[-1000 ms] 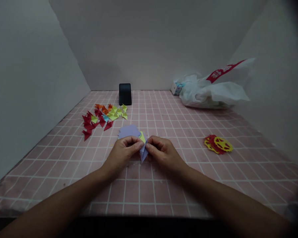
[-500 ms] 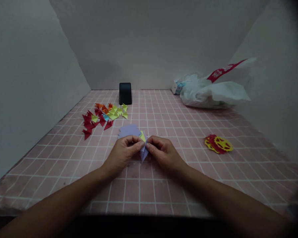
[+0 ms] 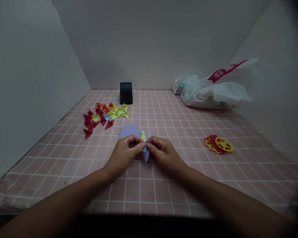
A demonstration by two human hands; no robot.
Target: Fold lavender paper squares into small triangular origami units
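A folded piece of purple origami paper is pinched between my two hands, its narrow point directed toward me. My left hand grips its left side between thumb and forefinger. On its right side, my right hand holds it in the same kind of pinch. The fingers cover the middle of the folds. Just beyond my left hand lies a stack of purple paper sheets, with a bit of yellow-green paper showing beside it.
Several folded paper cranes in red, orange, yellow-green and blue lie at the left. Behind them a black phone stands upright. Red and yellow cut-out discs rest at the right; a white plastic bag sits at the back right.
The purple folded paper looks narrower, its two sides drawn closer together and its point turned slightly to the right. Both hands keep their pinch. The whole view has shifted very slightly.
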